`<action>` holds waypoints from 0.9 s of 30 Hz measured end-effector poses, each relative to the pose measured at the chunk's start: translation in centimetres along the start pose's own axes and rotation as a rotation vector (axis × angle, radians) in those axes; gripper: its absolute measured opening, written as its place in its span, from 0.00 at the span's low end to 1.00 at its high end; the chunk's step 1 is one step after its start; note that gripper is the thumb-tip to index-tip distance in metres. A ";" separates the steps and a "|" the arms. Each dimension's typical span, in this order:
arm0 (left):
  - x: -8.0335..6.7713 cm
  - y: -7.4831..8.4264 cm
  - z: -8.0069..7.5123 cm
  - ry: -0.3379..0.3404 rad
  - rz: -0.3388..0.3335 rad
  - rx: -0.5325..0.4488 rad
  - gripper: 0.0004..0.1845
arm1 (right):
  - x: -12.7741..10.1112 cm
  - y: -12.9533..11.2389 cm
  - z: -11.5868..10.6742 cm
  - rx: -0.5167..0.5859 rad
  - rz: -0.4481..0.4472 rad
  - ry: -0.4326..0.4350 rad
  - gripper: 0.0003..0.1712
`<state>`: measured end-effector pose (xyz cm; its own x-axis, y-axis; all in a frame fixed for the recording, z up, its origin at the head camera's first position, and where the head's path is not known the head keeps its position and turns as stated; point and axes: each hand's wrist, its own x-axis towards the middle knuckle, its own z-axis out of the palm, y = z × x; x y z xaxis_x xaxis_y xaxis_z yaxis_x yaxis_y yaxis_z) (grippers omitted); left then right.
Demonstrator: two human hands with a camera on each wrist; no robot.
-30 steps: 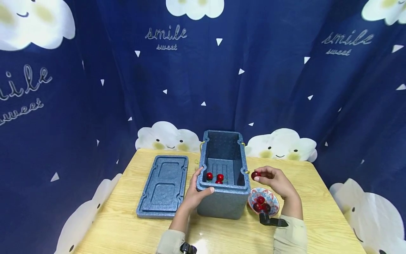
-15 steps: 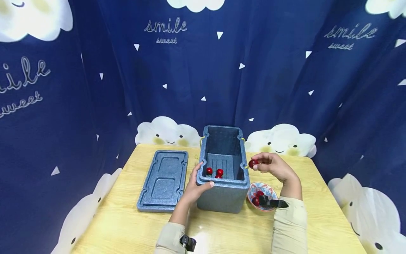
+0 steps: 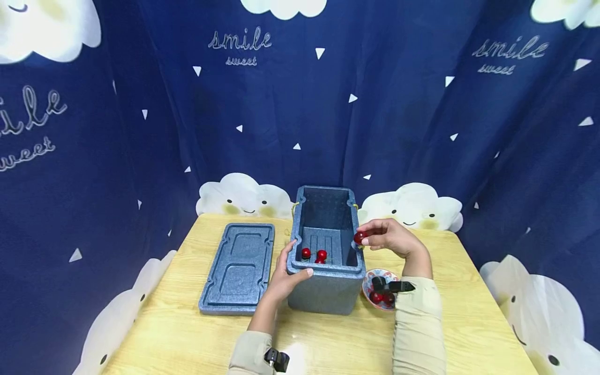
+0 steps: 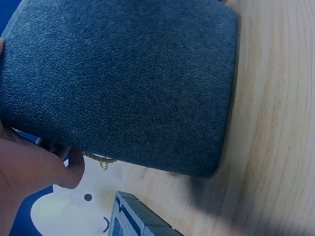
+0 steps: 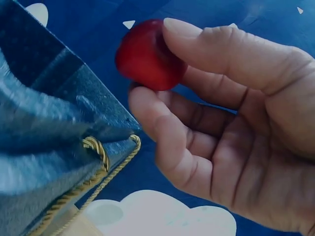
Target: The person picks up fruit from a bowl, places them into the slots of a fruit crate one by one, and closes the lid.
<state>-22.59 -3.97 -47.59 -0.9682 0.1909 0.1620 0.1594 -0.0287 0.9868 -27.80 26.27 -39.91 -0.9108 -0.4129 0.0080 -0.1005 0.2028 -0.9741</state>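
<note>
A person's right hand [image 3: 391,238] pinches a red cherry [image 3: 359,238] at the right rim of an open blue foam box [image 3: 326,249], while the left hand [image 3: 287,276] grips the box's near-left corner; three cherries [image 3: 315,254] lie inside, more wait in a patterned bowl [image 3: 379,291] on the surface [image 3: 469,323]; the lid [image 3: 238,267] lies left of the box; clearing the rim before lowering gently would likely spare the fruit; the backdrop reads "smile sweet".
</note>
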 end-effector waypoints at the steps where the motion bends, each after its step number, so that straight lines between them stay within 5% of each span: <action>1: -0.1 0.0 0.0 0.002 -0.002 0.004 0.43 | 0.2 0.0 0.0 0.005 0.001 -0.020 0.19; 14: 0.0 -0.4 0.0 0.026 0.004 0.008 0.44 | 2.9 -0.9 -0.1 0.047 0.009 -0.161 0.18; 19: 0.1 -0.4 0.0 0.044 0.011 0.003 0.45 | 4.0 -1.4 -0.2 -0.034 0.002 -0.209 0.19; 27: -0.1 -0.5 0.5 0.054 0.039 -0.051 0.44 | 5.4 -3.0 0.8 -0.151 0.112 -0.285 0.25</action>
<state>-22.49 -3.50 -48.09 -0.9708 0.1350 0.1984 0.1880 -0.0855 0.9784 -32.14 22.70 -37.15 -0.7733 -0.6077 -0.1810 -0.0839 0.3809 -0.9208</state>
